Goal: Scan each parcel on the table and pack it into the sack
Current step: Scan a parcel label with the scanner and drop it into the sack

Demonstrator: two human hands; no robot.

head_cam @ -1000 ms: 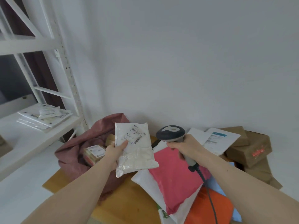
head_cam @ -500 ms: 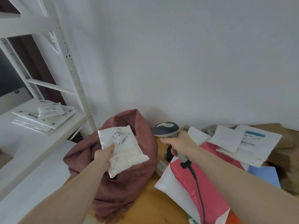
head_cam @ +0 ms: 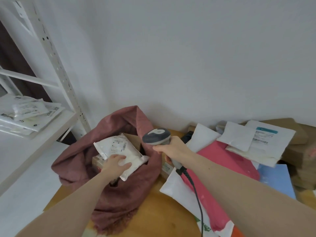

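Our left grip [head_cam: 116, 165] holds a flat white plastic parcel [head_cam: 119, 151] with a barcode label, fingers spread over its near edge, thumb hidden beneath. The parcel sits tilted in the open mouth of the dusty-rose cloth sack [head_cam: 123, 189], on top of a small box already inside. Our right grip [head_cam: 171, 149] is clenched round the handle of a grey corded barcode scanner [head_cam: 158, 138], just right of the sack. Further right of the sack, a pink mailer [head_cam: 213, 168], white envelopes and brown boxes lie on the wooden surface [head_cam: 162, 218].
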